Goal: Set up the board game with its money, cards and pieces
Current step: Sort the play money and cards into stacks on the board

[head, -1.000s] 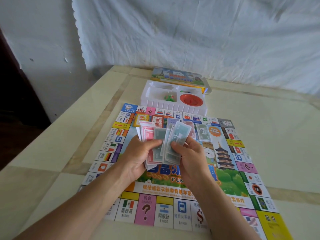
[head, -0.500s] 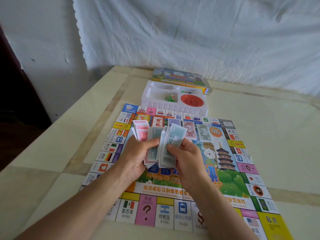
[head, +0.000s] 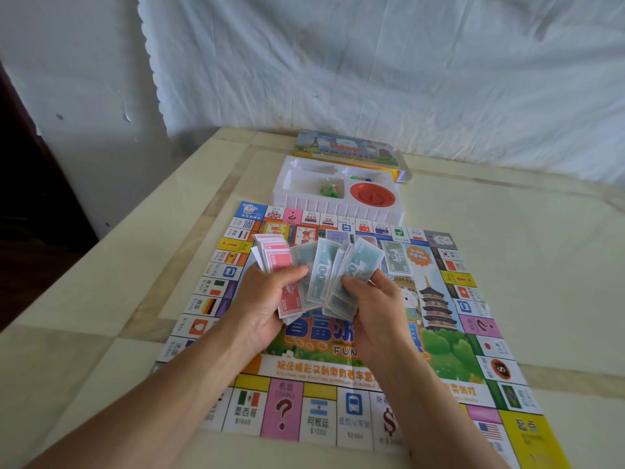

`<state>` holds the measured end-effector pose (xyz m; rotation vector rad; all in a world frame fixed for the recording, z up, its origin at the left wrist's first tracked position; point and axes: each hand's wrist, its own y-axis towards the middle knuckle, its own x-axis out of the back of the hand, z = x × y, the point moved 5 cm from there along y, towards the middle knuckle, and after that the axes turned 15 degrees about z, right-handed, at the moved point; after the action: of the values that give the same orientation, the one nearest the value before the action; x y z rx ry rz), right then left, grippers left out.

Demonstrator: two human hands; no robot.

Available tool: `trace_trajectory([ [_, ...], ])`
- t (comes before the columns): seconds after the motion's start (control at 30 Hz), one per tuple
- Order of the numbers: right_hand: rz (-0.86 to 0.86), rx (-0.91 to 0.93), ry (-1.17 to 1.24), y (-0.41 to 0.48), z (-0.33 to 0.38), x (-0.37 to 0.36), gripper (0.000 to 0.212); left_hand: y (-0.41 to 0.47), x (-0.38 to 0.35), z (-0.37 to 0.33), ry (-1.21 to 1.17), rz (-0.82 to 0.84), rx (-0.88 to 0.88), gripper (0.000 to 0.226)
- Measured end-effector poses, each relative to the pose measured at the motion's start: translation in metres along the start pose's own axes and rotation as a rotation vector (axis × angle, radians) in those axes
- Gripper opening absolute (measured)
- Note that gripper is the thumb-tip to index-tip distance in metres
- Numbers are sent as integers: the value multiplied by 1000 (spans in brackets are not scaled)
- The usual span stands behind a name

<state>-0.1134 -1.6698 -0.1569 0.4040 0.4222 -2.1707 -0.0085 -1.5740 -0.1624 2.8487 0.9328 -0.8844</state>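
The table (head: 101, 299), cream with beige inlay bands, is seen at 9 o'clock of the view. The game board (head: 284, 411) is laid flat on it. Its border is made up of small squares printed with flags, prices and question marks. Its middle carries a pagoda illustration and large lettering.

Above the board centre, the left hand (head: 267, 309) is curled round a fanned stack of play money. Red notes (head: 275, 257) are spread toward 11 o'clock, with the thumb pressed across the stack. At 12 o'clock of the hands, teal notes (head: 324, 269) marked "100" are fanned between both hands. The right hand (head: 378, 306) is closed on the right-hand part of this teal fan, thumb on the front.

Just beside the fan, at its 2 o'clock, a single grey-green note (head: 395, 258) marked "50" lies flat on the board.

At 12 o'clock of the board, at its far edge, a white tray (head: 338, 208) is placed. Green pieces (head: 328, 190) lie in its left compartment and a red disc (head: 372, 197) in its right one. The box lid (head: 345, 148) lies behind the tray, at its 12 o'clock.
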Motion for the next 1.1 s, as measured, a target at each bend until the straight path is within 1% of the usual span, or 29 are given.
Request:
trace_trajectory([
  [0.2, -10, 32, 105, -2, 10, 5, 28, 0, 4, 0, -43, -31, -6, 29],
  [0.33, 7, 29, 162, -2, 13, 4, 23, -1, 4, -1, -52, -34, 2, 23],
  [0.57, 81, -26, 101, -2, 9, 0, 22, -1, 2, -1, -68, -38, 13, 15],
  [0.73, 121, -39, 51, -2, 5, -5, 24, -2, 1, -2, -31, -29, 0, 21],
  [0.87, 114, -58, -59, -2, 3, -7, 22, -2, -3, -2, 28, 5, -2, 20],
  [1.03, 132, -71, -218, -5, 3, -11, 20, -3, -9, 1, 64, 81, 41, 21],
  [1.07, 109, -36, -313, -6, 8, -10, 21, -2, -8, 0, 62, 69, 24, 19],
  [1.1, 71, 28, -490, -7, 15, -10, 21, -2, -5, -2, 53, 32, -7, 18],
])
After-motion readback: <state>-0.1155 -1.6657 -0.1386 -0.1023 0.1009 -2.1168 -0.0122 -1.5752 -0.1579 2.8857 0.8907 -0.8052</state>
